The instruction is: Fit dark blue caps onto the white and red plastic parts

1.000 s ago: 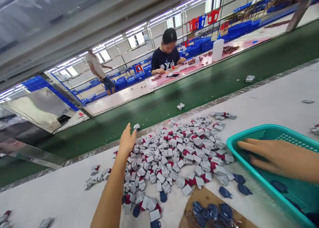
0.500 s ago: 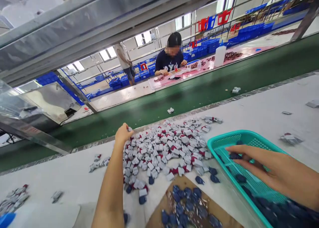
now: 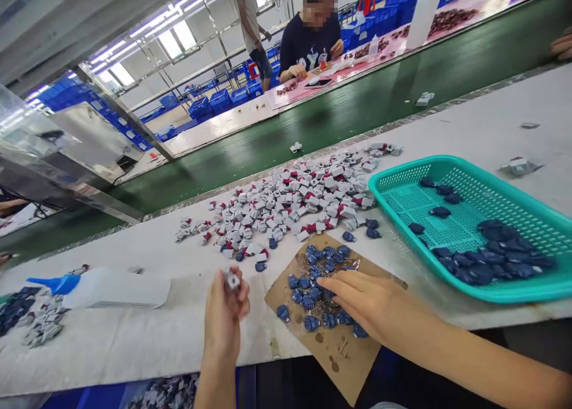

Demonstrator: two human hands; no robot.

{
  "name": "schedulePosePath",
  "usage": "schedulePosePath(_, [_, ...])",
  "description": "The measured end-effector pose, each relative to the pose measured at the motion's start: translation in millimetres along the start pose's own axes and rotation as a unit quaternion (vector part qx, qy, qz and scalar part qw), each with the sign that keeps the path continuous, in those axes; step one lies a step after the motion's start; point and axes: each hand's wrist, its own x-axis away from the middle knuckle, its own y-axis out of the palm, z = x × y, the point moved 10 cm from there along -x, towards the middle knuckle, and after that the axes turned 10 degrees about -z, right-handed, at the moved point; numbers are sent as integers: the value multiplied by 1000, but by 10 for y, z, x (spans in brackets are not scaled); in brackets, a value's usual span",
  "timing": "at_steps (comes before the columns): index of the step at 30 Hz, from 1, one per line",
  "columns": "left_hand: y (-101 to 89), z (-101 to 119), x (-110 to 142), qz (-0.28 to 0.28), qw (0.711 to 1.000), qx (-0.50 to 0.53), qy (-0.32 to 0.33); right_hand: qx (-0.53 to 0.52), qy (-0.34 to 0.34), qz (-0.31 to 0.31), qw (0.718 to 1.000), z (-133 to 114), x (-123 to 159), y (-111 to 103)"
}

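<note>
Left of the teal basket point(image 3: 456, 230) of navy pieces point(image 3: 496, 257), my left hand point(image 3: 223, 314) grips a grey piece point(image 3: 233, 281); my right hand's point(image 3: 378, 305) grip I cannot tell.

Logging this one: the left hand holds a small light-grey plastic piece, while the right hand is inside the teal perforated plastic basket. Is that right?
Not quite: the right hand is over the flat brown board, its fingertips at the small dark blue pieces, not inside the basket. The head view shows this. The left hand does hold the light-grey piece.
</note>
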Motion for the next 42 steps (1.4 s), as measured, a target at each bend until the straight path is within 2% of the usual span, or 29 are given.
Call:
schedulePosePath(3, [-78,-316,370,21,991,115,-63,25,-8,0,1000,20,-2,47])
schedulePosePath(6, [-178,-436,584,83,991,68,-77,14,-32,6,999,11,0,-10])
schedulePosePath(8, [-165,-478,642,96,991,41,-78,11,-45,15,999,-6,-17,-56])
schedulePosePath(11, [-75,-542,657,95,990,55,-84,12,-61,18,998,-30,-52,-64])
schedulePosePath(16, [173,-491,625,78,989,116,-45,-6,-64,-3,998,-19,-86,-6])
schedulePosePath(19, [373,-530,619,42,986,148,-67,-103,-2,-1,995,72,-101,-73])
schedulePosePath(21, [472,-558,632,28,981,175,-79,-236,92,3,967,200,-84,-96])
schedulePosePath(23, [562,-586,656,16,975,201,-95,-365,166,-4,916,245,-42,-51])
schedulePosePath(25, [640,-591,683,7,970,219,-106,-435,189,-15,881,182,-27,-16])
schedulePosePath(26, [671,-579,693,4,969,224,-105,-445,191,-18,875,146,-27,-13])
schedulePosePath(33, [725,-504,732,1,972,220,-85,-411,190,-19,891,89,-29,-20])
schedulePosePath(35, [701,-490,737,-9,978,193,-79,-407,178,-42,895,74,-41,-6])
schedulePosePath(39, [638,-344,723,-43,995,90,-18,-395,156,-116,898,32,-46,39])
schedulePosePath(42, [660,-286,709,-79,996,48,5,-361,122,-142,914,-34,-52,2])
